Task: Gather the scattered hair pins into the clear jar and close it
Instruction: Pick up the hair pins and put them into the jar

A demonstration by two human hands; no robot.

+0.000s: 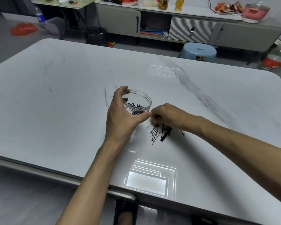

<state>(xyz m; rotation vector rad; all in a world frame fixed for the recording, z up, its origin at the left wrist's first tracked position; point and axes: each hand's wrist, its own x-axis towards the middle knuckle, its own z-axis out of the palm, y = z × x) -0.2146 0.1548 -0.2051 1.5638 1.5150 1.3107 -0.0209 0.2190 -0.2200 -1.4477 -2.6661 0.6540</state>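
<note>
My left hand (pixel 122 117) is gripping the light, slippery clear round plastic jar (pixel 137 103); my right hand (pixel 165 115) is pinching thin, stiff black metal hair pins (pixel 159 132) off the desk.

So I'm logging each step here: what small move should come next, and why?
Probably the right hand pinches some pins from the loose pile and lifts them into the open jar, which the left hand steadies. Many pins lie outside it.

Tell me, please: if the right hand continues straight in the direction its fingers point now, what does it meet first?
Probably the left hand: the right hand points left, fingertips almost at the left thumb, with the clear jar just behind it. Depth is unclear.
</note>
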